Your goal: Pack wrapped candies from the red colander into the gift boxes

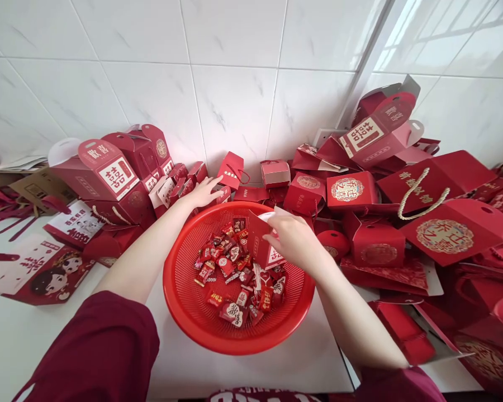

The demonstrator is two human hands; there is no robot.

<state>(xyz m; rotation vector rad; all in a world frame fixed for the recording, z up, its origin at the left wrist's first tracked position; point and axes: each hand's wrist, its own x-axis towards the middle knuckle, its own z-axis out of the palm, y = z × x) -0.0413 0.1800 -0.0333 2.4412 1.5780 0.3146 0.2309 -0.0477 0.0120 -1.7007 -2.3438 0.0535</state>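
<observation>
With clock positions running from the centre of a round, perforated red plastic basket (240, 346), a maroon cardboard box printed "歡喜" and "囍" (93, 167) is standing at 10 o'clock, a red cardboard box is displaying a gold-and-red "乔迁之喜" medallion (347, 188) at 2, and red-wrapped candies (227, 266), one reading "歡喜", are lying inside. The right hand (291, 237), at 2 o'clock, is pinching a small red folded-card box (257, 243) whose white panel is partly hidden, holding it over the basket at 1. At 11, the left hand (204, 191) is reaching with loosely spread fingers beside a red card box with a cord handle (233, 167); whether they are touching it is unclear.
</observation>
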